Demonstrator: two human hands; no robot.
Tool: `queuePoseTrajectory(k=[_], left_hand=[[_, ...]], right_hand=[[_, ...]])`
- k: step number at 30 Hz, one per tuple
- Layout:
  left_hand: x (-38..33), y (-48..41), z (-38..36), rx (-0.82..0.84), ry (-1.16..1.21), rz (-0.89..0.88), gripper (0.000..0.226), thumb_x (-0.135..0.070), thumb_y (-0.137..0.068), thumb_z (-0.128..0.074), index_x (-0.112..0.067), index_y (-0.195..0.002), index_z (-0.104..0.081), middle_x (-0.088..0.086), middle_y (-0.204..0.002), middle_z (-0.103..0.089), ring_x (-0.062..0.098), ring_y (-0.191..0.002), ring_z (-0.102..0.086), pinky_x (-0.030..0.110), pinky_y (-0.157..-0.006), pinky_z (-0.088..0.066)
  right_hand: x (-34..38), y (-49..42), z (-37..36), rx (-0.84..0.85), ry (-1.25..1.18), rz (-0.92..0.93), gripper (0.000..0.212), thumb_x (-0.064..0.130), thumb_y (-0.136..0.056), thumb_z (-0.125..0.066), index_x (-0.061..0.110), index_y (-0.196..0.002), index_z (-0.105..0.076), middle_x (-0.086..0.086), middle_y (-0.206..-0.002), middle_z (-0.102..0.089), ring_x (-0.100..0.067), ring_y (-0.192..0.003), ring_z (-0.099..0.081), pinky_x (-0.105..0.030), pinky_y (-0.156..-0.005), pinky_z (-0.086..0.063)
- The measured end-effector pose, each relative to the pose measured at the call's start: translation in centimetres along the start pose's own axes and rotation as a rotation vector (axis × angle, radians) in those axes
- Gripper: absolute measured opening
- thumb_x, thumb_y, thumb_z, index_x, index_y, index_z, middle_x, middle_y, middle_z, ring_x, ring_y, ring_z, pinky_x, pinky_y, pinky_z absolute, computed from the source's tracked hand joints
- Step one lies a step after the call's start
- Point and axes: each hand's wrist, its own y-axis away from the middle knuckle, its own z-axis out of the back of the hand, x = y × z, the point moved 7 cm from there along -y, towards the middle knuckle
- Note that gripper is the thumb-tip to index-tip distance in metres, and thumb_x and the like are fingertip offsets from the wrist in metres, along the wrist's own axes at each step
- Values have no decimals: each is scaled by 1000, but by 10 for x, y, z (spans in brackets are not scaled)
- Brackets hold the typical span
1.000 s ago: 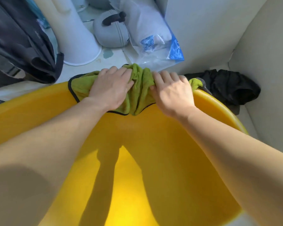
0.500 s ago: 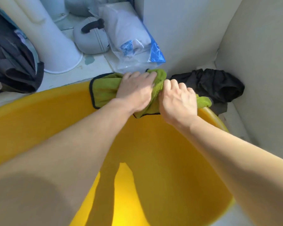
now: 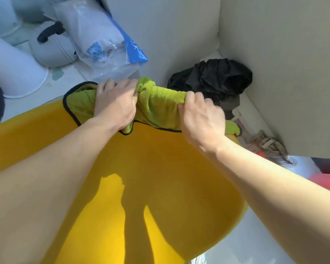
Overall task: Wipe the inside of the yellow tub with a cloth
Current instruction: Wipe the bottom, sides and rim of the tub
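Observation:
The big yellow tub [image 3: 160,168] fills the lower half of the head view, its far rim under my hands. A green cloth [image 3: 158,105] with a black edge lies draped over that far rim. My left hand [image 3: 114,105] grips the cloth's left part with curled fingers. My right hand [image 3: 202,117] clutches its right part, knuckles up. A stretch of cloth is pulled out between the two hands. Both forearms reach across the tub and throw shadows on its inner wall.
Beyond the rim lies a black garment [image 3: 213,79] in the wall corner. A clear plastic bag [image 3: 101,44], a grey case with a black handle [image 3: 51,48] and a white cone-shaped base [image 3: 11,73] stand at the back left. A brush and red items [image 3: 271,149] lie at right.
My hands have drawn apart along the rim, the right one sliding right, so the cloth between them is stretched wider. The view has shifted to the right.

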Motion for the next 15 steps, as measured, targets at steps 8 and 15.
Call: queuePoseTrajectory(k=[8,15], left_hand=[[-17,-3,4,19,18,-37,27,-28,-100,-38,-23,-123,-51,9,-125,-60,36,-110,-47,48,-101,-29],[-65,-5,5,47,45,-103,33,-28,-96,-40,-27,-127,-51,7,-127,-60,37,-111,-49,46,-99,-29]], right_hand=[[-40,34,6,45,-188,-8,30,42,-106,-31,19,-121,-43,-4,-98,-52,-26,-75,-53,-35,-53,-31],[-75,82,2,155,-153,-234,32,43,-105,-31,16,-117,-41,-3,-98,-51,-23,-68,-48,-28,-44,-26]])
